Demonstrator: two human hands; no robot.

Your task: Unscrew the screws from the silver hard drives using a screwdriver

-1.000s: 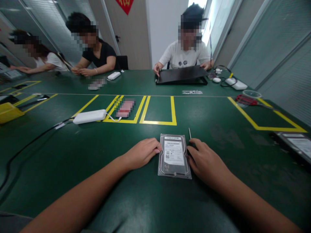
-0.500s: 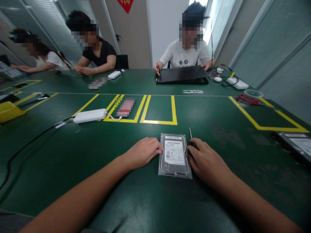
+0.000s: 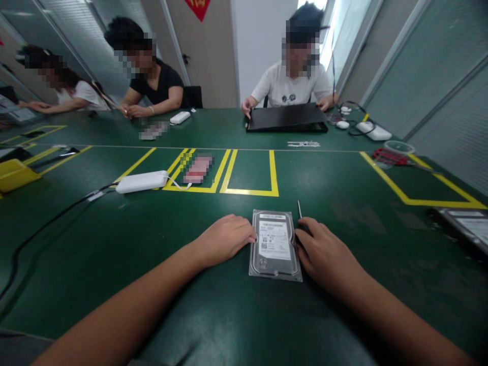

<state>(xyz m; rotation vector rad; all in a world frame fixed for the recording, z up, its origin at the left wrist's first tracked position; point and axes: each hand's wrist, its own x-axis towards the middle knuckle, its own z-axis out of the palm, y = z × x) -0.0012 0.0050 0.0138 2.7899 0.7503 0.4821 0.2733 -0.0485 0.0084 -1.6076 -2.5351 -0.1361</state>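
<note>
A silver hard drive [image 3: 275,245] with a white label lies flat on the green table [image 3: 213,300] right in front of me. My left hand [image 3: 224,239] rests on the table with its fingers curled together, fingertips pressed against the drive's left edge. My right hand [image 3: 326,254] lies against the drive's right edge, closed over the dark handle of a thin screwdriver [image 3: 299,209]. The metal tip sticks out beyond the fingers, pointing away from me.
Yellow tape boxes [image 3: 249,192] mark the table beyond the drive, with a white power adapter [image 3: 142,181] and cable to the left. A second drive [image 3: 467,229] lies at the right edge. Three people sit at the far side; one holds a black panel [image 3: 285,118].
</note>
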